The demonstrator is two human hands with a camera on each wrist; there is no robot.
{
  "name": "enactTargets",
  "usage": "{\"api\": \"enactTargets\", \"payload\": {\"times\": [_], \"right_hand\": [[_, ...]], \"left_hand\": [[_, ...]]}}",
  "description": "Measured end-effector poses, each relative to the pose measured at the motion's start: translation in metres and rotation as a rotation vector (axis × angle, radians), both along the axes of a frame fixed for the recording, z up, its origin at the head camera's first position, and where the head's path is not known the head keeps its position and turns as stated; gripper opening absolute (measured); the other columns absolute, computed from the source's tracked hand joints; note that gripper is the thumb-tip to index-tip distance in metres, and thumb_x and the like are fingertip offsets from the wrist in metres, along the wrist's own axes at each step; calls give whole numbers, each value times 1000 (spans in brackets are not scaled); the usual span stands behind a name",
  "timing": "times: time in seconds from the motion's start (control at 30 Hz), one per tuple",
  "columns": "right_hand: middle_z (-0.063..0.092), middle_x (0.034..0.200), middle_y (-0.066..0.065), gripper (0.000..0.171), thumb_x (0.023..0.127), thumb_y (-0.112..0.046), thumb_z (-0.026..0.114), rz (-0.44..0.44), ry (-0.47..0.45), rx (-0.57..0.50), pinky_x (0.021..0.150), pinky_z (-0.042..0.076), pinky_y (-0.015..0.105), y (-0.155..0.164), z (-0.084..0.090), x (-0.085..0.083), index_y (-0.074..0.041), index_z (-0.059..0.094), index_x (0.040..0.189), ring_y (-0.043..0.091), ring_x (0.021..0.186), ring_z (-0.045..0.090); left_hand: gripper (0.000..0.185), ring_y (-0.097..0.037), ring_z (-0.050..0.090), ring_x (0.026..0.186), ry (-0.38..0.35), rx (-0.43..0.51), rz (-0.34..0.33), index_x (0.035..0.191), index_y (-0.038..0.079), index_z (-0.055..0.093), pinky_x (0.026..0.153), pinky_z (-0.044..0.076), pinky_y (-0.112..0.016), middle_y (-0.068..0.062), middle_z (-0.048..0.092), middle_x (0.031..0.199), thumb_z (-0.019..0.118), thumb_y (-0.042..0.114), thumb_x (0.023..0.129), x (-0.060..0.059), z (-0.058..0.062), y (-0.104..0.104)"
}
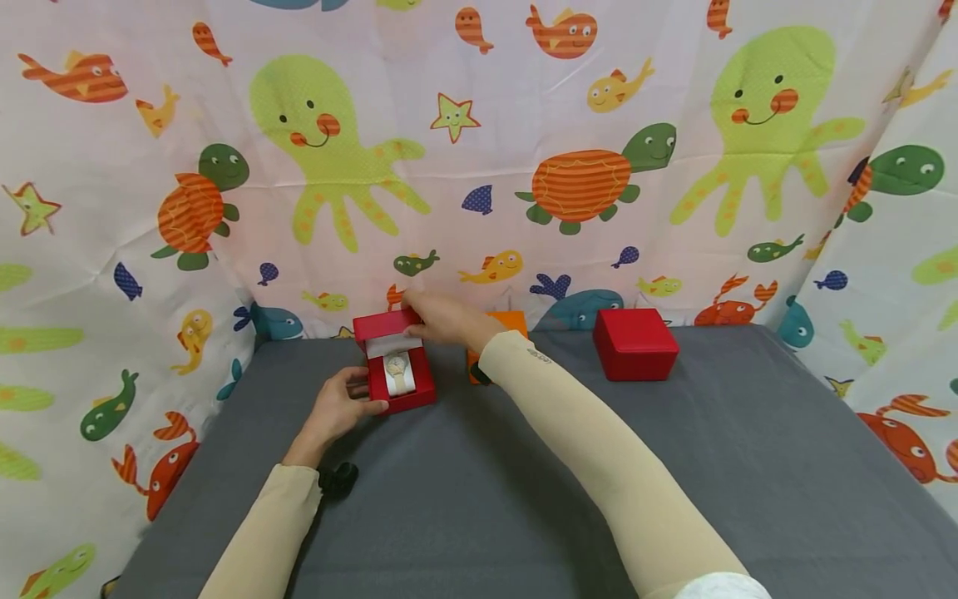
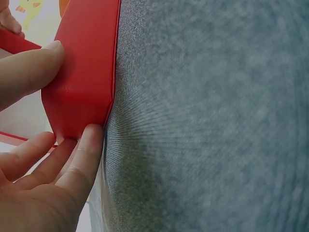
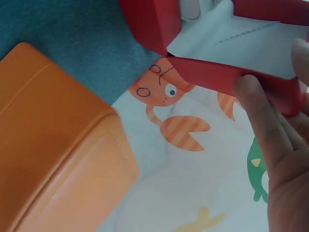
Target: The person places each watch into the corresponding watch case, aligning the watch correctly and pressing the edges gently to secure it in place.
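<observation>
A red watch box (image 1: pixel 410 401) stands with its lid (image 1: pixel 377 326) raised at the far left of the table. Inside it, a wristwatch (image 1: pixel 397 366) with a light strap lies on a white cushion. My left hand (image 1: pixel 334 414) grips the box's near left corner, thumb on the front face and fingers along the side; the left wrist view shows the fingertips (image 2: pixel 91 137) low on the side near the cloth. With my right hand (image 1: pixel 445 319) I pinch the raised lid at its right edge; its white lining (image 3: pixel 256 43) shows in the right wrist view.
An orange box (image 3: pixel 58 145) stands just right of the red box, partly behind my right forearm in the head view. Farther right is a closed red box (image 1: pixel 636 345). A curtain (image 1: pixel 479 125) printed with sea animals hangs behind the grey-covered table (image 1: pixel 449 516).
</observation>
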State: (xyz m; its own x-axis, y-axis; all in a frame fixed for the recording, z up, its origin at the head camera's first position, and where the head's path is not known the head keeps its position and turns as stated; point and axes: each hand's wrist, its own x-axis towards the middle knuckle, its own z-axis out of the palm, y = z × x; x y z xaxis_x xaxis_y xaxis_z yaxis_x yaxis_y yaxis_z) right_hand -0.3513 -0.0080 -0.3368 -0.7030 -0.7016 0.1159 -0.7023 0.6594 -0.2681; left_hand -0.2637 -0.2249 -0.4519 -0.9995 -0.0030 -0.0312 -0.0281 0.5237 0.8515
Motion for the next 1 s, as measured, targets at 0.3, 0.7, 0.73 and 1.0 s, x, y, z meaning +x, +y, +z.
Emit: {"api": "enactTargets", "payload": {"times": [0.3, 0.7, 0.73, 1.0], "right_hand": [[53, 129, 4, 57, 87, -30, 70, 90, 25, 78, 93, 48, 28, 5, -14, 16, -13, 50, 138, 15, 110, 51], [53, 111, 4, 46, 84, -32, 74, 147, 222, 103, 80, 52, 25, 14, -45, 37, -17, 55, 123, 14, 86, 57], [52, 110, 4, 46, 84, -33, 74, 150, 247, 100, 79, 52, 25, 15, -48, 39, -17, 55, 123, 14, 84, 57], [49, 103, 4, 42, 85, -32, 73, 201, 392, 119, 73, 52, 22, 15, -62, 48, -15, 53, 117, 12, 77, 56]], "left_hand": [[74, -38, 53, 116, 7, 25, -23, 138, -1, 37, 88, 52, -45, -21, 47, 135, 79, 17, 79, 0, -1, -3], [74, -37, 55, 115, -18, 76, -34, 137, 1, 36, 90, 51, -45, -20, 49, 133, 79, 13, 78, -1, 1, -3], [74, -36, 55, 115, -17, 77, -37, 137, 1, 36, 90, 51, -45, -20, 49, 133, 79, 13, 78, -1, 1, -2], [75, -36, 55, 116, -20, 34, -19, 137, 0, 38, 92, 49, -47, -21, 50, 133, 80, 15, 76, -2, 5, -4]]}}
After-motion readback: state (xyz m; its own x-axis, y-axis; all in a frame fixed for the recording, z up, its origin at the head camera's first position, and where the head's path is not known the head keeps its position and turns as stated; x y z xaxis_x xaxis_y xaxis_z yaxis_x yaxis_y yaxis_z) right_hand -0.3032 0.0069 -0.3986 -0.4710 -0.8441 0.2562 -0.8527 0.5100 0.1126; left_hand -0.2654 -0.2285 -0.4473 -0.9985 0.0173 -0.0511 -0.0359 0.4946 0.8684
